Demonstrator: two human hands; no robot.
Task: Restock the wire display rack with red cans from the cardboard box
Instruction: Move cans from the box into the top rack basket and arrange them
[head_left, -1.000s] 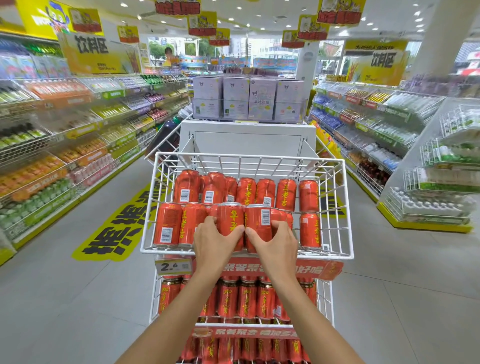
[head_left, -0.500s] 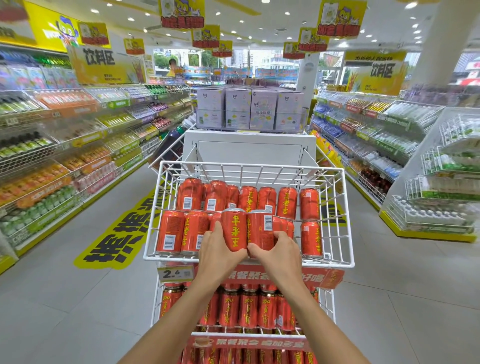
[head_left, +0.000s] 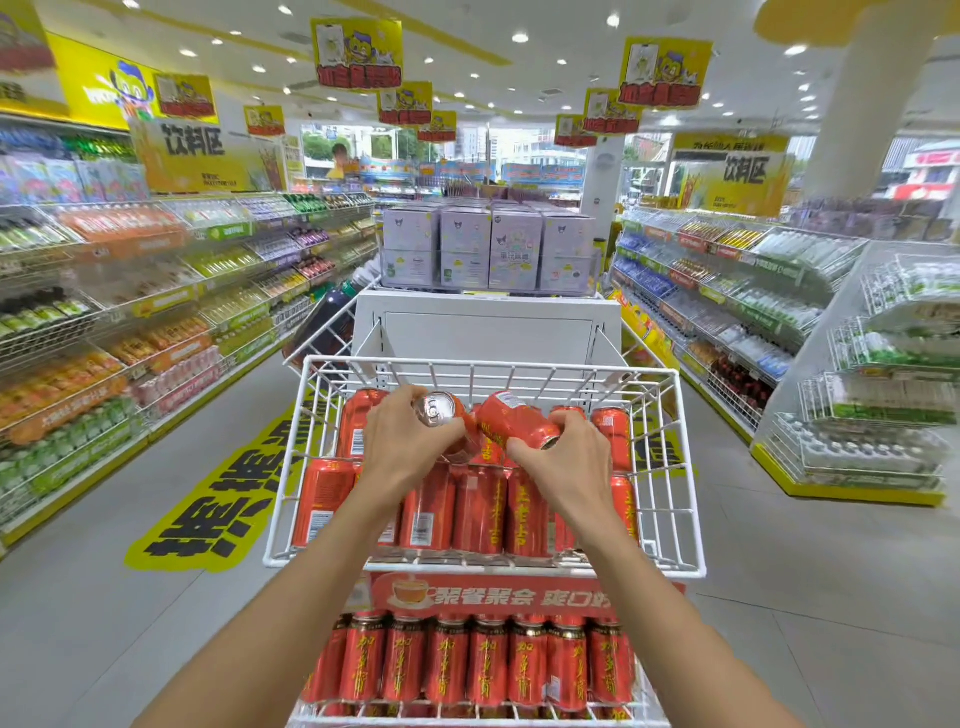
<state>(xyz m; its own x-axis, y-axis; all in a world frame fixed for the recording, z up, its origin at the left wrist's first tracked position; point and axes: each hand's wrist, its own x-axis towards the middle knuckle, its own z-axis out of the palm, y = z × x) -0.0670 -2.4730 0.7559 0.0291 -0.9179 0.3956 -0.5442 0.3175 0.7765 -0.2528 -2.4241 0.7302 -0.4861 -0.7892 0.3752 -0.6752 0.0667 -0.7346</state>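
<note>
A white wire display rack (head_left: 685, 467) stands right in front of me, its top basket filled with red cans (head_left: 480, 512) lying in rows. My left hand (head_left: 402, 449) grips one red can (head_left: 441, 410) tilted on its side, silver top facing me, above the back row. My right hand (head_left: 566, 467) grips a second red can (head_left: 514, 423), tilted leftward, close beside the first. Both cans are lifted above the stocked layer. More red cans (head_left: 488, 662) fill the lower shelf upright. The cardboard box is out of view.
A red price banner (head_left: 519, 595) runs along the basket's front. Behind the rack stand a white cabinet (head_left: 488, 325) and pale boxes (head_left: 488, 249). Drink shelves (head_left: 130, 322) line the left aisle, more shelves (head_left: 753, 291) the right. A yellow floor sticker (head_left: 218, 499) lies left.
Both hands lifted their cans from the front row and carried them up and back, tipping them sideways over the back row. The view moved closer and tilted up.
</note>
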